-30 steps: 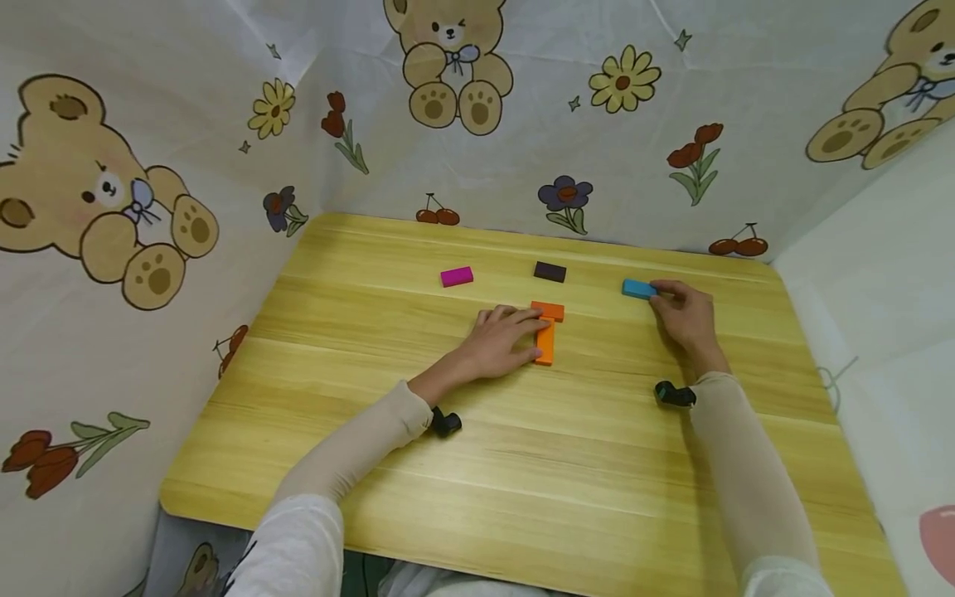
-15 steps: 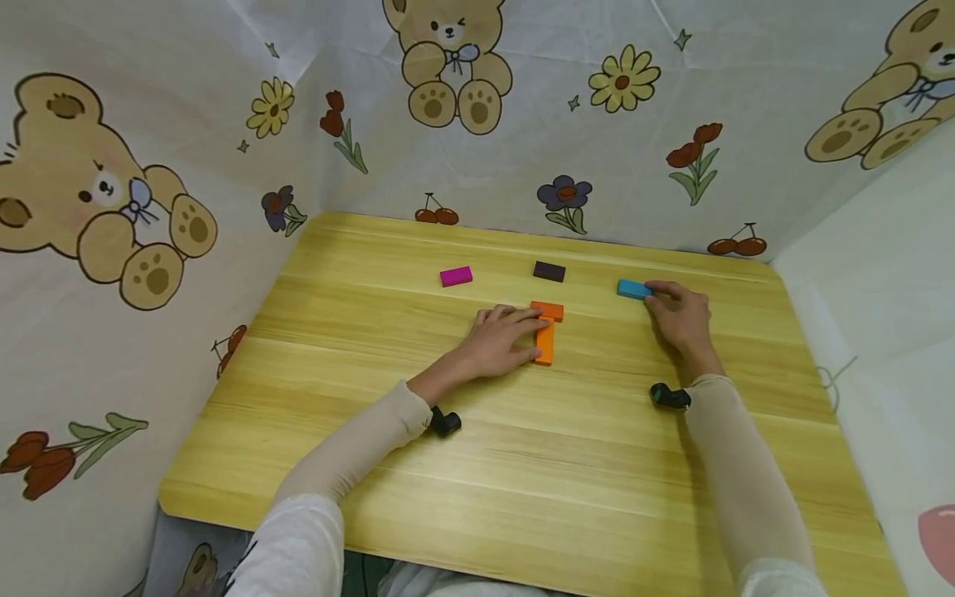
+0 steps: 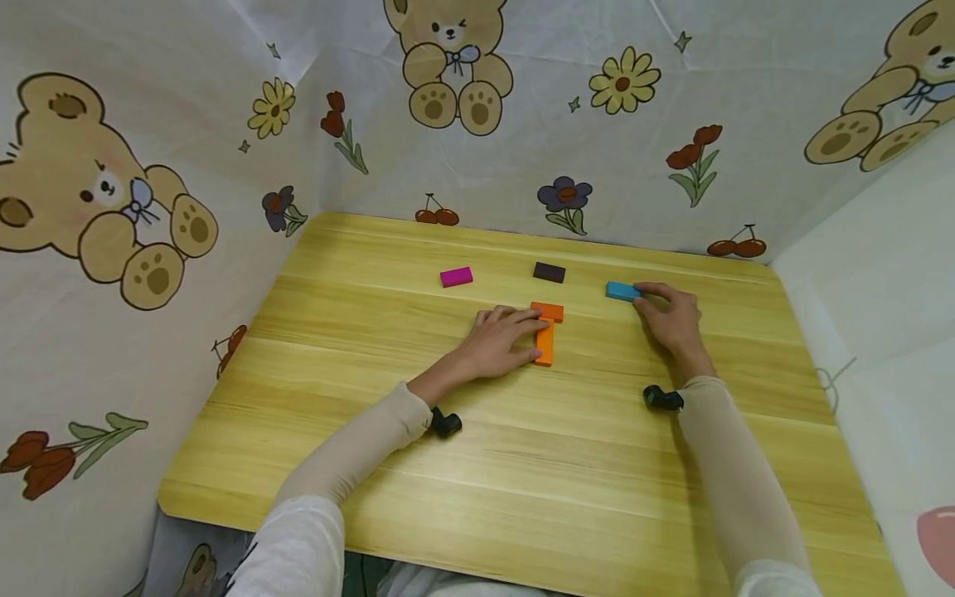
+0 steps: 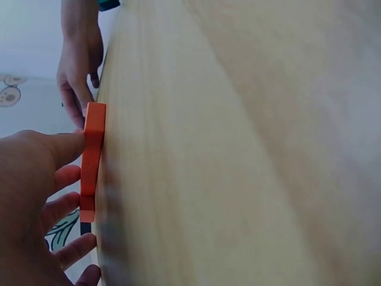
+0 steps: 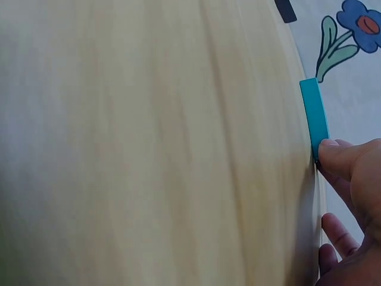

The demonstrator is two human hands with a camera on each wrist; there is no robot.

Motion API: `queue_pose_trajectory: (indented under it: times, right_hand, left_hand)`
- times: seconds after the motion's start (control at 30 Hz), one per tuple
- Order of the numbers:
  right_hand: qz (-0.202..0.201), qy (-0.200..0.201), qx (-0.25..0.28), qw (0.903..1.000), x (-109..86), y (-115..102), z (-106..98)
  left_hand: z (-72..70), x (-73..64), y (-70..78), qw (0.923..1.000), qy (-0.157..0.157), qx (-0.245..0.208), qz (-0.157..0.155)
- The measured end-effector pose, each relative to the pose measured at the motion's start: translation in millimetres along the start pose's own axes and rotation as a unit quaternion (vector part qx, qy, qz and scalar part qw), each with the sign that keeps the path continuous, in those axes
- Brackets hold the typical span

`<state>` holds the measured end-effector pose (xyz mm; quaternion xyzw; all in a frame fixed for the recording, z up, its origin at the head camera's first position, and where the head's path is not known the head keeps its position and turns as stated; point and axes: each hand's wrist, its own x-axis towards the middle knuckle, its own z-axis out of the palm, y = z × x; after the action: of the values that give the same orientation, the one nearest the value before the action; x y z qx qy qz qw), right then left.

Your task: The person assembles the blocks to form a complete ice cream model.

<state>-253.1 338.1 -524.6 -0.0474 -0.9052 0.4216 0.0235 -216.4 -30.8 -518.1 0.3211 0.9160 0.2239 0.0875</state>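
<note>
In the head view, two orange blocks form a T shape on the table: a crosswise orange block [image 3: 548,312] lies at the far end of a lengthwise orange block [image 3: 545,343]. My left hand [image 3: 498,340] rests against them from the left, thumb near the close end and fingertips by the junction. The thumb also touches the orange [image 4: 92,155] in the left wrist view. Farther right, a light blue block [image 3: 621,291] lies flat; my right hand [image 3: 673,319] pinches its right end between thumb and index finger. The right wrist view shows that blue block [image 5: 314,113] too.
A magenta block [image 3: 457,277] and a dark brown block [image 3: 550,272] lie toward the back of the wooden table [image 3: 522,464]. Behind its far edge hangs a cloth [image 3: 358,50] printed with bears and flowers. Each wrist wears a small black camera [image 3: 446,424].
My right hand has slid the blue block leftward along the table, closer to the dark brown and orange blocks. My left hand and the orange blocks have stayed where they were.
</note>
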Motion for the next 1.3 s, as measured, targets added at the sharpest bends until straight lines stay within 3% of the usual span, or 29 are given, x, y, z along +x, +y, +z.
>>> queue_pose_trajectory:
  times: [0.57,1.03,1.3]
  right_hand:
    - [-0.036,-0.005,-0.004,0.9993,2.5,-4,12]
    - [-0.065,0.014,-0.013,0.9977,3.6,-9,22]
    - [-0.069,0.008,0.005,0.9976,1.2,-13,27]
  left_hand:
    - [0.3,0.4,0.4,1.0000,0.003,0.007,-0.005]
    - [1.9,1.1,-0.1,1.0000,0.006,0.000,-0.001]
    - [2.8,0.6,0.3,1.0000,0.006,-0.007,-0.001]
